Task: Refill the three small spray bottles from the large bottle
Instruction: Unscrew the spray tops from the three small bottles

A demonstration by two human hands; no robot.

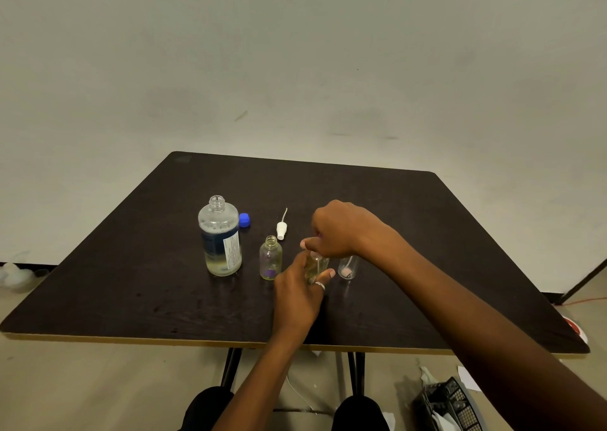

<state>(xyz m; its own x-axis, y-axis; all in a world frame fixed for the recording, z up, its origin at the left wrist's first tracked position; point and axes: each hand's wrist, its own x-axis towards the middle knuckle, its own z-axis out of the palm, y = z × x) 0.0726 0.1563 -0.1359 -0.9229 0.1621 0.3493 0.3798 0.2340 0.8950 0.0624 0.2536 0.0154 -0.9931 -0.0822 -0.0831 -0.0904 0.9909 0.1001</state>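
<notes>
Between left hand [295, 296] and right hand [335, 230], small bottle [317, 265] holds yellowish liquid.

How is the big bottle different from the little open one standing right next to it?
The large bottle is far taller and wider than the small open bottle. The large bottle carries a printed label; the small open bottle has none. The small open bottle shows something purple near its base; the large bottle does not. Both are clear, upright on the table and uncapped.
</notes>
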